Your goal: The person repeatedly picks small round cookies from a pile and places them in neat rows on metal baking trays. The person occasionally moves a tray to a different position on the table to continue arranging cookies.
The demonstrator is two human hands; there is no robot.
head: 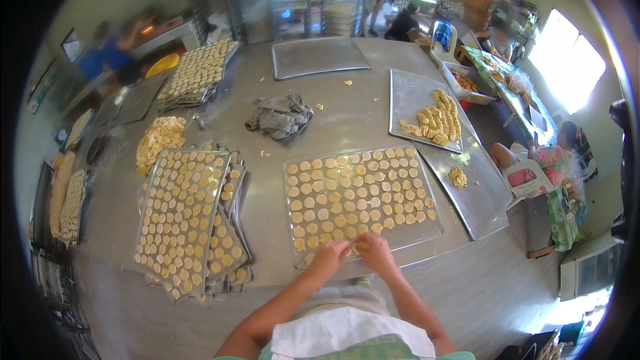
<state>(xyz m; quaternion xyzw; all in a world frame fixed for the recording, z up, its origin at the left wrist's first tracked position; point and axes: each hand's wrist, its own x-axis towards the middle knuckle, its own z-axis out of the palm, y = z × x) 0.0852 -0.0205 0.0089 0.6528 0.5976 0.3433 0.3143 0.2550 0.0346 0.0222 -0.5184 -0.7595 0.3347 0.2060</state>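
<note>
A metal baking tray (420, 232) with rows of small round dough pieces (348, 194) lies in front of me. Over its near edge, my left hand (331, 255) and my right hand (372, 252) are close together. Between the fingers of my right hand is a bit of pale dough (361, 246). The left fingertips are bent near that dough; whether they grip any is hard to see. Dough rounds fill most of the tray, up to just beyond my hands. To the right, another tray (407, 105) holds overlapping dough slices (435, 121).
Stacked trays of dough rounds (181, 215) stand at the left, beside a dough heap (161, 142). A striped cloth (280, 115) and an empty tray (320, 57) lie farther back. A dough lump (457, 177) sits on a right-hand tray. Several people are in the background.
</note>
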